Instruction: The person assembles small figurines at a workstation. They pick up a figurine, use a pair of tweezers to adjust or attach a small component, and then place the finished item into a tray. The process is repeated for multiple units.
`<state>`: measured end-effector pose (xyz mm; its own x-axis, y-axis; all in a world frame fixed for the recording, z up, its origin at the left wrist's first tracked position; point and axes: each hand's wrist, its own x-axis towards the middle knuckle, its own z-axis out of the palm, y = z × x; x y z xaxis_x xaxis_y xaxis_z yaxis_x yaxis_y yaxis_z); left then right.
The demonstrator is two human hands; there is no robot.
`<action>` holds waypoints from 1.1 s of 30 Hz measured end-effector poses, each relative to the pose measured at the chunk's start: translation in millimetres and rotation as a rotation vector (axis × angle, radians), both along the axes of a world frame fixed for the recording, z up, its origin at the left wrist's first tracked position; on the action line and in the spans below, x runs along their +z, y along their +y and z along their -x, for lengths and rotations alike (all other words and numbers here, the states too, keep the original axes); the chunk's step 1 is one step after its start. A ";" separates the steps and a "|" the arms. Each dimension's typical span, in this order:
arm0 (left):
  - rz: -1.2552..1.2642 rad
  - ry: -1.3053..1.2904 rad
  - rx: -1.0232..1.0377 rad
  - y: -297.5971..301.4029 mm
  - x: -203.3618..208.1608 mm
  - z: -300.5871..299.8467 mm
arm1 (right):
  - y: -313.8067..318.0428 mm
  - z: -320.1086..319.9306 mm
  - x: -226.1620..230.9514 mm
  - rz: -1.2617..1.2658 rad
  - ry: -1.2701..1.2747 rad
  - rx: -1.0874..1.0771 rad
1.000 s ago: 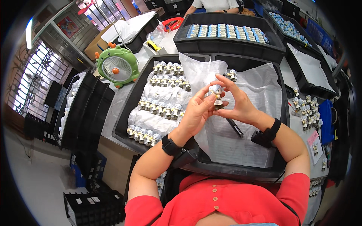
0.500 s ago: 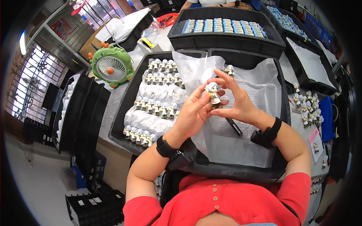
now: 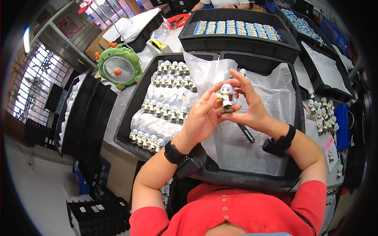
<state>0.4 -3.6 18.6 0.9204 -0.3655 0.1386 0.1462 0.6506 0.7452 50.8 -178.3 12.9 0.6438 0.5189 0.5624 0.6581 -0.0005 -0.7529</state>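
Note:
A small figurine (image 3: 226,98) with pale hair, a white outfit and a dark base stands upright between my hands, its front toward me. My left hand (image 3: 201,115) is closed on its left side, thumb near the body. The fingers of my right hand (image 3: 252,105) curl round it from the right, with fingertips at its head and base. Below them, a black pen-like tool (image 3: 246,133) lies on the paper-lined right tray (image 3: 289,171). Another figurine (image 3: 243,73) is partly hidden behind my right fingers. The left tray (image 3: 122,131) carries rows of similar figurines (image 3: 165,110) on white sheets.
Beyond the trays stands a black bin (image 3: 240,45) with blue and cream pieces in rows. A green fan (image 3: 118,67) is at the left. Several loose figurines (image 3: 322,114) crowd the right side. Stacked black trays (image 3: 84,114) stand far left; another person's arms show at the top.
The figurine has turned in my fingers, so its front now faces me more squarely. My hands have stayed close together around it. The whole view has shifted slightly.

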 end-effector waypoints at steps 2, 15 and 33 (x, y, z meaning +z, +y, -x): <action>-0.065 0.027 0.060 0.3 -3.8 2.3 | 0.2 2.3 2.5 -0.028 -0.069 -0.019; -0.179 -0.027 0.024 -5.6 -7.4 1.8 | 5.2 6.9 2.2 0.021 -0.179 0.041; -0.013 0.134 -0.031 -0.8 -11.0 0.7 | 3.7 5.5 -4.5 0.056 -0.107 0.071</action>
<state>-0.3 -4.5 7.6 0.9186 -0.3950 0.0105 0.2647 0.6349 0.7258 45.2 -174.6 8.4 0.5424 0.5933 0.5948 0.7343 0.0092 -0.6788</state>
